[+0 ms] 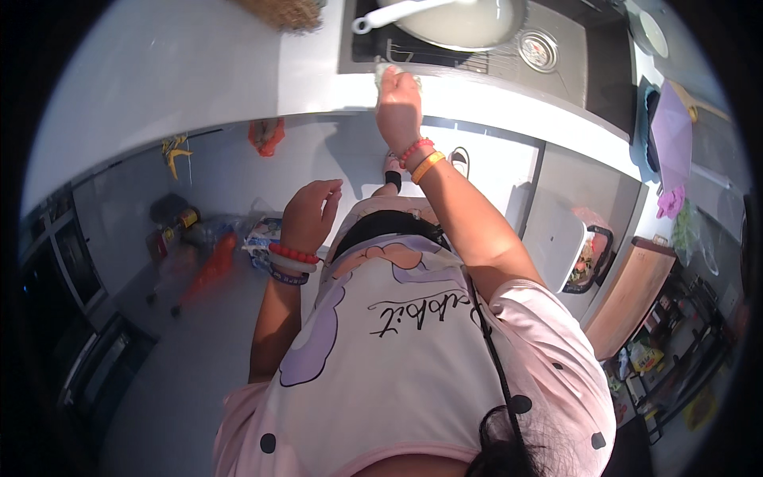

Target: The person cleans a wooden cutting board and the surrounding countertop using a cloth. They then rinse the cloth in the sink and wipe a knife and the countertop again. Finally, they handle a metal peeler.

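My right hand presses a crumpled pale cloth against the white countertop, at the front rim of the steel sink. Most of the cloth is hidden under the fingers. In the sink, a large round pan holds cloudy whitish liquid, and a white long-handled utensil lies across it. A wire rack sits beneath the pan, left of the drain strainer. Hanging away from the counter, my left hand holds nothing; its fingers are slightly bent and the thumb stands apart.
Straw bristles lie on the counter at the upper left. To the right are a white bowl, a lilac panel and a food-scrap bin by the cabinet. An orange plastic bag is at the left.
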Demonstrator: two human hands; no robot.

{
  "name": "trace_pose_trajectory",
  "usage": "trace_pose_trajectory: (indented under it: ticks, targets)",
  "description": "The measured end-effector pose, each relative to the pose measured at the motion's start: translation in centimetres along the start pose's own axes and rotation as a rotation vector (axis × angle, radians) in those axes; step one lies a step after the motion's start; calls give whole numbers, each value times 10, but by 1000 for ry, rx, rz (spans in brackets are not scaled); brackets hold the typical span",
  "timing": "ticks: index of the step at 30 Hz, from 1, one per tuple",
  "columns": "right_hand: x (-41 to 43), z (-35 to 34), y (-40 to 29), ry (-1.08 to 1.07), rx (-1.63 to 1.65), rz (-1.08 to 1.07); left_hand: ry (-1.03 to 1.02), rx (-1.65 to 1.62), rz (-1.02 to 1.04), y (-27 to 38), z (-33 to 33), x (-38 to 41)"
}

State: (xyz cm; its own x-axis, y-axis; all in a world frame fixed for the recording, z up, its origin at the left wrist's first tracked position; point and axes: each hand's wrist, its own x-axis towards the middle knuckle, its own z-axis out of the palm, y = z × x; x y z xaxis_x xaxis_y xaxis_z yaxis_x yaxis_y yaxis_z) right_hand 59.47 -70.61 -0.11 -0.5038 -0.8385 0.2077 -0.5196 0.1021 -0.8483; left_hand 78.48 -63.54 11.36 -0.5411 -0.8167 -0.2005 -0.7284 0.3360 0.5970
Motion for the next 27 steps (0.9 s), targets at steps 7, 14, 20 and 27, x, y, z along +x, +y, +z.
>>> trace_pose_trajectory:
  ticks: [7,14,20,27]
  targets:
    - [-6,67,-60,-68,-152,-659,55,-8,-83,-37,-19,-34]
    - [-3,70,-17,-288,-179,-575,16,-38,-132,-47,-19,-49]
    - [11,-59,44,-163,-359,-311,30,-51,-178,-70,-10,-55]
    - [23,6,-10,-88,-287,-417,10,-36,-199,-79,-13,-60]
